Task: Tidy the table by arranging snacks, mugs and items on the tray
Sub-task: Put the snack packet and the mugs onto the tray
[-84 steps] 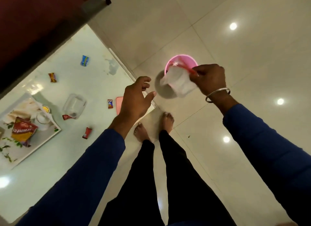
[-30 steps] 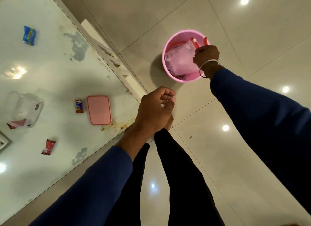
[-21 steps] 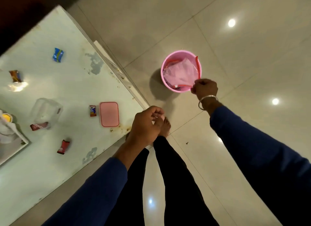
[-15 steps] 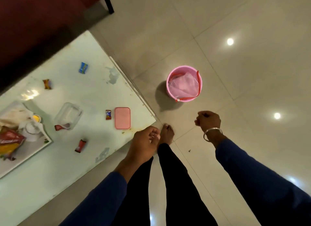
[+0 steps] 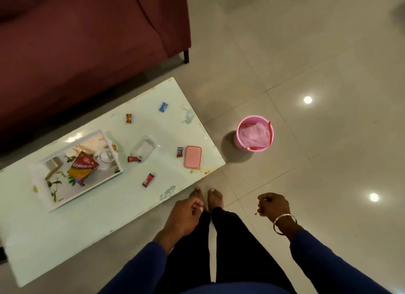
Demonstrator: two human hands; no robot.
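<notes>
A white tray [image 5: 54, 202] with a leaf print lies on the left of the pale green table [image 5: 92, 217]. It holds a red and yellow snack bag [image 5: 82, 167] and a white mug [image 5: 104, 159]. Loose on the table are a clear plastic box [image 5: 143, 149], its pink lid [image 5: 192, 156], and several small sweets, among them a red one [image 5: 148, 180] and a blue one [image 5: 163, 107]. My left hand [image 5: 184, 214] hangs curled over my legs, holding nothing. My right hand [image 5: 274, 206] is curled too, empty, above the floor.
A pink bucket [image 5: 254, 132] with a plastic bag inside stands on the tiled floor right of the table. A dark red sofa [image 5: 83, 39] runs behind the table. My bare feet [image 5: 207, 198] stand at the table's near right corner.
My right hand let go of the plastic bag into the pink bucket and drew back to my side. The view rose and swung left, bringing the whole table and tray into sight.
</notes>
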